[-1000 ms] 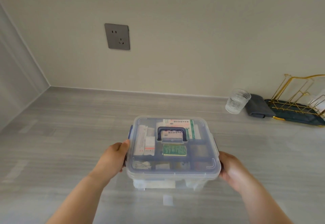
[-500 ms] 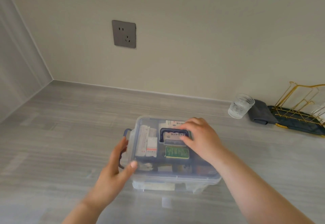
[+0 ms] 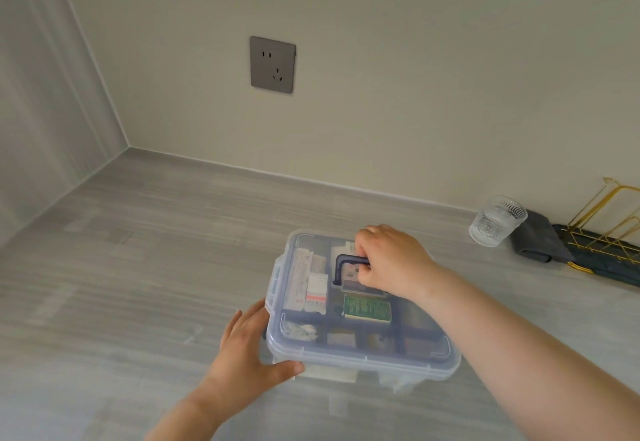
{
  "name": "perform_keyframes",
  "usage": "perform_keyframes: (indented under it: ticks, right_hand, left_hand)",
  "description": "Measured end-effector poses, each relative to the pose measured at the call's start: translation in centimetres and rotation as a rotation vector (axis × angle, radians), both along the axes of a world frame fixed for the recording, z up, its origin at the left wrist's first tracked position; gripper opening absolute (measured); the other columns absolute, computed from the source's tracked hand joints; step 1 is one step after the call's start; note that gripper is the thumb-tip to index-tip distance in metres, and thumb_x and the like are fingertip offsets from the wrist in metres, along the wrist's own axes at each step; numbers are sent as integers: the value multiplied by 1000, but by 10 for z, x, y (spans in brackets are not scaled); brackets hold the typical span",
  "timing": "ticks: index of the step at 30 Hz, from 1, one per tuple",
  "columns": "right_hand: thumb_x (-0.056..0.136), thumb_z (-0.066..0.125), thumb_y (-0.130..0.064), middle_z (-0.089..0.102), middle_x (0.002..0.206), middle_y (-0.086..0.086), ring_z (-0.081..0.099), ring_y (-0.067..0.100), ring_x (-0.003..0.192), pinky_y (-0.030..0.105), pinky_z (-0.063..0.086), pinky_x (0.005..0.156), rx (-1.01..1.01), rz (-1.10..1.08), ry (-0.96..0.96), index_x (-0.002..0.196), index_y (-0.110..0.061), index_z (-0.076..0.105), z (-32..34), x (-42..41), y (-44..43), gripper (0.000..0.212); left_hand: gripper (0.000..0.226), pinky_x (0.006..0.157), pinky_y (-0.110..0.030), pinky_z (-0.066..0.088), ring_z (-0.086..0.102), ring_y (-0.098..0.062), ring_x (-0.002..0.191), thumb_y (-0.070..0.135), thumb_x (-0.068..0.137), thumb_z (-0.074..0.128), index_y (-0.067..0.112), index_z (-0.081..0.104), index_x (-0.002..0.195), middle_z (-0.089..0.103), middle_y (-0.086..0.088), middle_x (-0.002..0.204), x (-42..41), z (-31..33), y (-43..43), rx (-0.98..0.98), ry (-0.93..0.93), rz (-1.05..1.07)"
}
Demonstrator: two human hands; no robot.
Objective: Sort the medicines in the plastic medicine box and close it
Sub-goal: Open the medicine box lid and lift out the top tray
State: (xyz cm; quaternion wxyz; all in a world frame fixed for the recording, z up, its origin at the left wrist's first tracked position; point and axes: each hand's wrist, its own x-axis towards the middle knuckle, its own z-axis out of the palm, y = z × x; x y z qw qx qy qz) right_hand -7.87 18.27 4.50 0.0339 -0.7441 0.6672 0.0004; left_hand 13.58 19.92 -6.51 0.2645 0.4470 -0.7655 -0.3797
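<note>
Head camera view, looking forward and down at a grey, wood-grain countertop (image 3: pixel 138 267) that meets a pale wall at the back and another wall on the left.

A clear plastic medicine box (image 3: pixel 360 354) sits on the countertop towards its near edge, roughly mid-width, well away from the back wall. Its transparent lid (image 3: pixel 301 343) is on top. Through the lid, packets show in divided compartments: tall white and red cartons (image 3: pixel 311 284) along the left side and a green packet (image 3: pixel 367 308) near the middle.

The right hand (image 3: pixel 391 264) reaches over the lid from the right, fingers curled closed around the dark blue carry handle (image 3: pixel 346 262) at the centre of the lid. The forearm crosses the box's right side and hides that part.

The left hand (image 3: pixel 249 354) lies against the box's near left corner, mostly open, fingers spread along the left side and the thumb pressed on the front edge under the lid rim. It braces the box and is not wrapped around anything.

A grey wall socket (image 3: pixel 272 65) is mounted on the back wall. Towards the right end of the countertop, near the back wall, stands a clear patterned glass (image 3: pixel 495 222), just beside a folded dark grey cloth (image 3: pixel 533 243). Beyond these, at the right edge, is a gold wire rack (image 3: pixel 609 225) on a dark tray.
</note>
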Motion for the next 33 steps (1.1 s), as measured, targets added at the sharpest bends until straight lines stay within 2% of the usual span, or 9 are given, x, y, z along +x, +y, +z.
perform_keyframes:
  ticks: [3, 7, 10, 15, 18, 20, 24, 28, 33]
  right_hand:
    - [77, 54, -17, 50, 83, -4, 45, 20, 77, 25, 30, 64, 59, -48, -180, 83, -20, 43, 7, -3, 5, 13]
    - [75, 57, -11, 55, 72, -7, 50, 19, 69, 24, 36, 61, 31, -50, -340, 79, -26, 44, 22, -9, 14, 20]
    - [77, 61, -7, 57, 66, -17, 56, 12, 63, 22, 41, 61, -89, -83, -460, 69, -34, 47, 46, -24, 12, 32]
    - [78, 61, -1, 63, 80, -1, 55, -9, 57, -1, 39, 54, -301, -167, -588, 85, -19, 66, 74, -58, -17, 20]
    - [78, 60, -2, 66, 81, 5, 57, -7, 55, 5, 39, 56, -374, -211, -554, 89, -11, 67, 72, -67, -46, 16]
    - [78, 59, -2, 70, 88, 13, 62, 16, 74, 23, 43, 64, -394, -235, -527, 89, -10, 67, 65, -68, -70, 15]
    - [79, 57, -4, 70, 100, 17, 62, 32, 94, 34, 46, 80, -286, -278, -434, 91, -7, 67, 29, -66, -112, 16]
    - [80, 55, -4, 69, 104, 16, 60, 32, 97, 32, 46, 79, -134, -308, -364, 94, -8, 66, -16, -65, -136, 19]
    - [81, 50, -3, 68, 107, 15, 58, 31, 101, 31, 43, 78, -8, -348, -293, 96, -10, 65, -58, -65, -149, 22]
  left_hand:
    - [63, 107, -36, 29, 46, -9, 112, 50, 47, 69, 51, 35, 100, 49, 21, 109, 2, 1, -3, -14, 12, -20]
    - [68, 95, -20, 28, 34, 14, 102, 54, 46, 66, 43, 42, 109, 37, 35, 105, 3, 5, -3, -49, 8, -6]
    - [78, 97, -15, 22, 31, 4, 114, 41, 56, 78, 38, 35, 121, 32, 27, 118, 8, 7, -4, 1, -71, -21]
    - [95, 108, -23, 26, 31, -8, 130, 59, 40, 67, 43, 19, 120, 30, 18, 135, 22, 18, -6, 85, -49, -49]
    - [109, 105, -21, 22, 26, -4, 129, 87, 33, 53, 40, 14, 123, 24, 17, 137, 23, 28, -7, 67, -20, 24]
    - [97, 105, -20, 20, 22, 0, 128, 95, 41, 31, 44, 13, 121, 19, 23, 135, 15, 35, -9, -10, -25, 34]
    - [67, 107, -11, 14, 15, 7, 129, 70, 64, 33, 43, 12, 121, 11, 31, 130, -8, 37, -14, -164, -37, 16]
    - [61, 106, -25, 21, 19, 0, 128, 44, 79, 37, 19, 20, 132, 24, 3, 139, -10, 29, -16, -298, -47, -6]
    - [64, 106, -7, 1, -4, 17, 129, 52, 76, 29, 30, 4, 131, 6, 18, 141, -11, 26, -15, -194, -27, -23]
